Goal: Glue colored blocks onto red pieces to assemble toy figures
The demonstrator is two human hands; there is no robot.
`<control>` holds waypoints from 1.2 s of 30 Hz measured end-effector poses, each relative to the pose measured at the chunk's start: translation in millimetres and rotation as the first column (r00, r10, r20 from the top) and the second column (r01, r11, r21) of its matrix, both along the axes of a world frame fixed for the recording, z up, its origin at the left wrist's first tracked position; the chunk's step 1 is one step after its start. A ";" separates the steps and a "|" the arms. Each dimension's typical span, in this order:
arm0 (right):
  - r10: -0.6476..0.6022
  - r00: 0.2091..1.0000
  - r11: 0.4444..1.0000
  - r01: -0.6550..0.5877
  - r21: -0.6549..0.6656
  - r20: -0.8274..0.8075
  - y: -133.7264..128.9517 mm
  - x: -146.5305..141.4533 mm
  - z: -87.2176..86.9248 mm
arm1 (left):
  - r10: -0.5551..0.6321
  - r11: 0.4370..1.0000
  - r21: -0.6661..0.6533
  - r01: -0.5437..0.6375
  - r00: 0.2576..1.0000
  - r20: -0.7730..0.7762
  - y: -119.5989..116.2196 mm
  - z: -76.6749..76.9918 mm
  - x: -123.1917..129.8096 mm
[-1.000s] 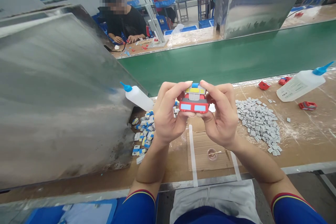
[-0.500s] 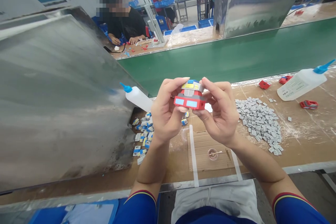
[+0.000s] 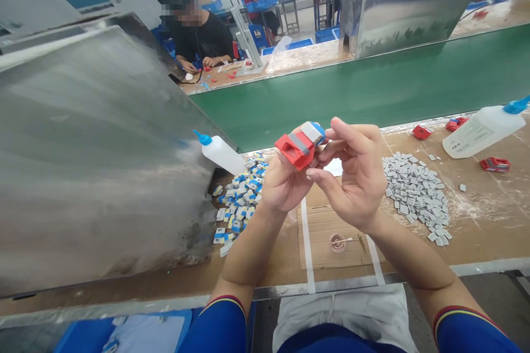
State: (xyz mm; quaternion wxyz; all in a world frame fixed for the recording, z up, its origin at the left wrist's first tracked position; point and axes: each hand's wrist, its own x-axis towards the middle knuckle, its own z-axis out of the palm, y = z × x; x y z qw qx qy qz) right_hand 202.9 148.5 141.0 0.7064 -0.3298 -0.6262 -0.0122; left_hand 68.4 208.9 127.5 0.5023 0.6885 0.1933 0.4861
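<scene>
Left hand point(image 3: 284, 187) has the red rubber toy piece point(image 3: 298, 146) pinched in its fingers, tilted up above the bench point(image 3: 476, 220), with the white-and-blue end pointing up and right. Right hand point(image 3: 358, 176) is curled just beside it, and I honestly can't tell if it's gripping or barely touching. Blue-and-white pieces point(image 3: 240, 209) are heaped on the left, grey pieces point(image 3: 416, 196) on the right, with a blue-nozzled squeeze bottle point(image 3: 221, 154) behind the left heap and a small glass dish point(image 3: 337, 242) sitting on cardboard point(image 3: 318, 245) up front.
</scene>
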 end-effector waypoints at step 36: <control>0.086 0.987 0.996 -0.088 0.009 0.135 9.1 24.5 1.7 | 0.465 0.465 0.807 -0.364 0.876 0.127 1.5 31.8 -17.7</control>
